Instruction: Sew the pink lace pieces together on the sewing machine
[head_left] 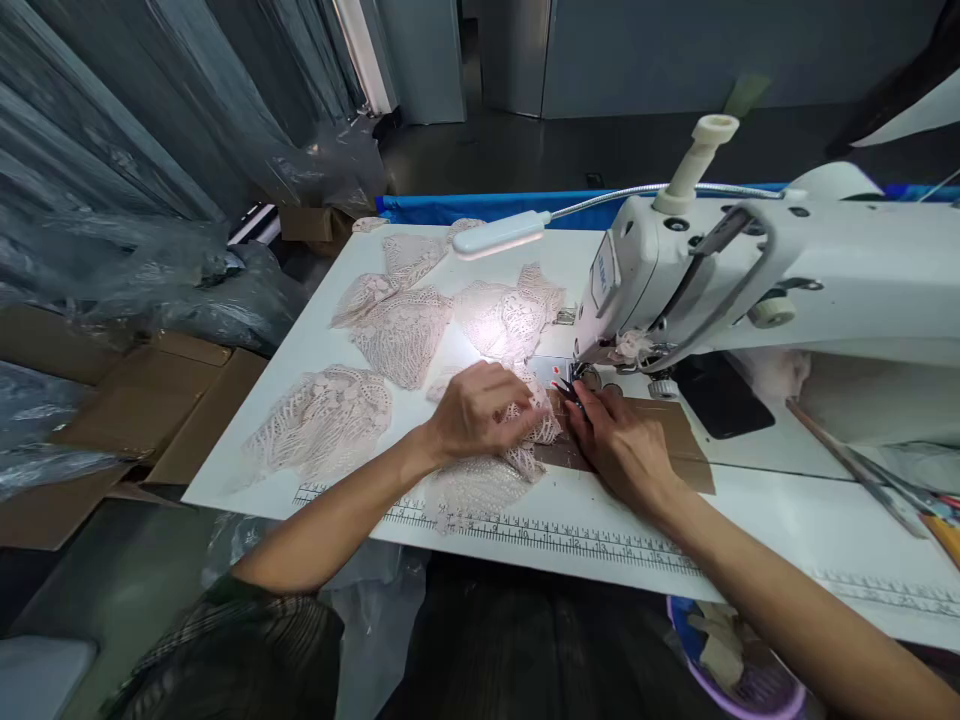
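Observation:
Pale pink lace pieces point(409, 335) lie spread over the white sewing table point(277, 390). My left hand point(487, 412) is closed over one lace piece point(487, 485) left of the needle area; its fingers are curled at the lace edge. Just below the needle of the white sewing machine point(637, 270), my right hand point(619, 435) has its fingers closed on small dark snips point(568, 390) with red marks near the tips. Brown cardboard point(675, 440) lies beneath my right hand.
A lit lamp point(501, 236) on a flexible neck hangs over the lace. A black phone point(724, 395) lies under the machine arm, with long scissors point(885, 480) farther right. A purple basket point(772, 700) holds scraps below the table. Open cardboard boxes point(142, 400) stand left.

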